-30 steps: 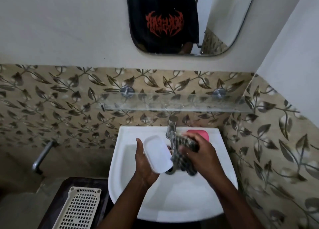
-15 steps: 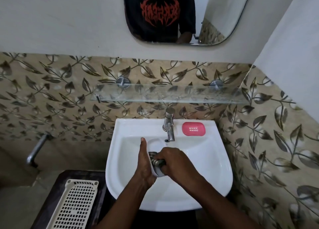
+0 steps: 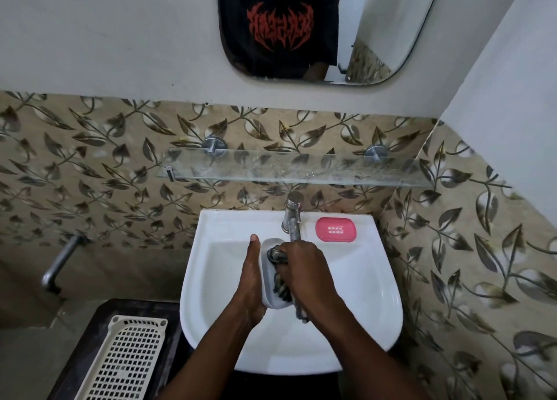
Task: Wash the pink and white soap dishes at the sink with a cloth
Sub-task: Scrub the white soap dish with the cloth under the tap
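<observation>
My left hand (image 3: 250, 279) holds the white soap dish (image 3: 269, 291) on edge over the basin of the white sink (image 3: 355, 294), thumb pointing up along its back. My right hand (image 3: 304, 271) is closed on a dark striped cloth (image 3: 275, 256) and presses it into the hollow of the white dish. A loose end of the cloth hangs below my right wrist. The pink soap dish (image 3: 336, 229) lies flat on the sink's back ledge, to the right of the chrome tap (image 3: 292, 219), with neither hand near it.
A glass shelf (image 3: 289, 167) juts out of the leaf-patterned tiles above the tap, under a mirror (image 3: 316, 29). A cream perforated basket (image 3: 126, 357) rests on a dark stand left of the sink. A metal pipe (image 3: 58, 264) sticks out of the left wall.
My hands dropped from tap height down into the basin. The cloth, first held beside the white dish, now presses inside it. The camera tilted down slightly.
</observation>
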